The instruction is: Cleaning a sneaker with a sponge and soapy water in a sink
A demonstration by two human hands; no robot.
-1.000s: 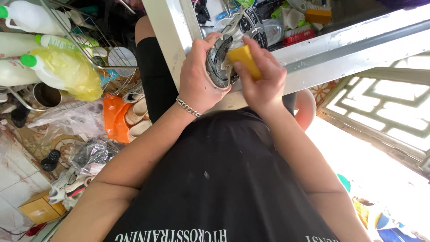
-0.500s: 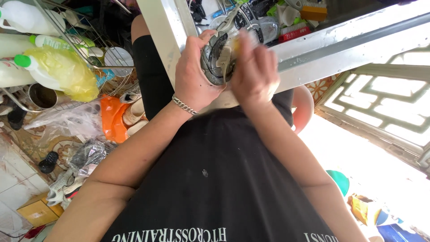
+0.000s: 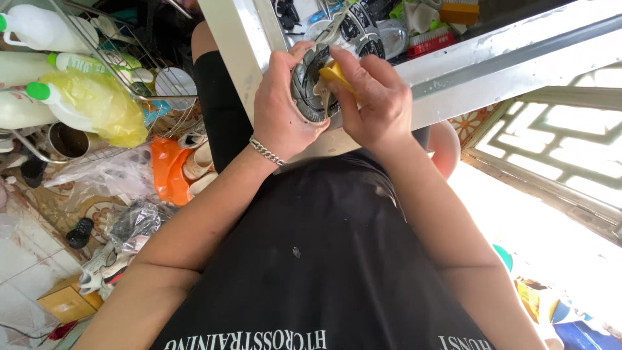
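Round patterned dish (image 3: 310, 87) held on edge over the sink rim, yellow sponge (image 3: 335, 72) pressed against it

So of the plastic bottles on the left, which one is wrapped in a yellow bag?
The green-capped bottle lying lowest of the three, next to the wire rack: its body is covered by a yellow plastic bag. The two bottles above it are bare.

Tiled floor (image 3: 26, 259) lower left, cluttered. Wire rack (image 3: 139, 61) upper left. Metal counter edge (image 3: 518, 55) across top. Lattice window (image 3: 557, 149) at right, bright daylight.
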